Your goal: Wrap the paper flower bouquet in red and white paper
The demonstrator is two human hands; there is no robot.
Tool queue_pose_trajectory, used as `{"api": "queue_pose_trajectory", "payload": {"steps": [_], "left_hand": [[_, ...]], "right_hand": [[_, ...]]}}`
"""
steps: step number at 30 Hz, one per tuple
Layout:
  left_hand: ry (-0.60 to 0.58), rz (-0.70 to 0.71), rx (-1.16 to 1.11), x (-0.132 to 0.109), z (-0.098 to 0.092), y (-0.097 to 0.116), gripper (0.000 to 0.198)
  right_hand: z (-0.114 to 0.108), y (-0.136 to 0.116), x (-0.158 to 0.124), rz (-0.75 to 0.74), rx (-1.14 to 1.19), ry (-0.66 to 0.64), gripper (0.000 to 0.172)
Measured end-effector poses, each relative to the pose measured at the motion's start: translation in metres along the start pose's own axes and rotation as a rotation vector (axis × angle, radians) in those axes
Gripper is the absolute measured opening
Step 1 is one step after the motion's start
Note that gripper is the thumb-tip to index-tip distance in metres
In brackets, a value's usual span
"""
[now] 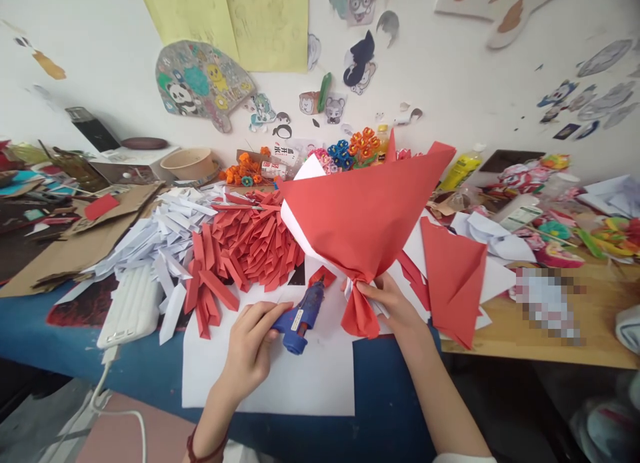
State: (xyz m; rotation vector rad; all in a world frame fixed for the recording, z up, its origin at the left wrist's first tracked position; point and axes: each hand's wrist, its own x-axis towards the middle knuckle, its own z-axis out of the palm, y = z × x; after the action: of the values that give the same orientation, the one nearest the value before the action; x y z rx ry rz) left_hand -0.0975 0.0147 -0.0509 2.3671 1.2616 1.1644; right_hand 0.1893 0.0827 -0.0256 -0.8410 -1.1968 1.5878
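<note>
My left hand [256,336] is closed round the handle of a blue hot glue gun [306,316], its nozzle pointing up and away from me. My right hand [393,301] pinches the gathered neck of a bouquet wrap [367,213] of red and white paper. The wrap flares wide above the neck, and a short red tail hangs below it. Under both hands lies a sheet of white paper [270,383]. A folded red paper piece [455,279] rests to the right of the wrap. The wrap hides whatever stands directly behind it.
Left of the wrap are heaps of folded red strips [255,239] and white strips [165,226]. A white power bank [131,303] with a cable sits before them. Flat cardboard [75,243] lies further left. Behind stand craft flowers [364,145] and a yellow bottle [461,167].
</note>
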Motion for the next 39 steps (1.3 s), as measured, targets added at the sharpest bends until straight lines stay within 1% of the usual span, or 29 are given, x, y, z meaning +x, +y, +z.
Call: {"api": "queue_pose_trajectory", "payload": {"steps": [5,8,11,13,16,18,22,24,26,28,33,39], "left_hand": [[0.006,0.002,0.019,-0.003,-0.001,0.004,0.039],[0.013,0.023,0.059,-0.004,-0.001,0.005,0.040],[0.030,0.027,0.065,-0.006,-0.001,0.006,0.041],[0.036,0.003,0.024,-0.008,-0.001,0.008,0.040],[0.043,-0.060,-0.105,-0.009,-0.001,0.014,0.039],[0.053,-0.101,-0.209,-0.008,-0.002,0.019,0.041],[0.073,-0.135,-0.364,-0.004,0.000,0.025,0.041],[0.085,-0.138,-0.404,-0.003,0.002,0.026,0.040],[0.095,-0.150,-0.430,-0.002,0.005,0.025,0.039],[0.100,-0.166,-0.448,-0.002,0.006,0.023,0.038],[0.081,-0.204,-0.467,-0.002,0.007,0.019,0.038],[0.076,-0.212,-0.451,-0.001,0.009,0.015,0.038]], "right_hand": [[-0.002,0.006,-0.002,0.014,0.065,0.001,0.028],[-0.002,0.007,-0.001,0.006,0.072,-0.014,0.028],[-0.003,0.008,0.000,0.003,0.051,-0.013,0.036],[-0.004,0.009,0.001,-0.017,0.032,0.007,0.046],[-0.005,0.008,0.000,-0.010,0.049,-0.005,0.061],[-0.005,0.006,-0.002,0.020,0.078,-0.023,0.064],[-0.005,0.006,-0.003,0.047,0.110,-0.025,0.053],[-0.006,0.007,-0.003,0.059,0.123,0.022,0.049],[-0.006,0.009,-0.003,0.076,0.124,0.077,0.049],[-0.005,0.008,-0.002,0.096,0.110,0.097,0.049],[-0.002,0.004,-0.001,0.132,0.079,0.086,0.039],[-0.003,0.001,0.002,0.103,0.017,0.044,0.030]]}}
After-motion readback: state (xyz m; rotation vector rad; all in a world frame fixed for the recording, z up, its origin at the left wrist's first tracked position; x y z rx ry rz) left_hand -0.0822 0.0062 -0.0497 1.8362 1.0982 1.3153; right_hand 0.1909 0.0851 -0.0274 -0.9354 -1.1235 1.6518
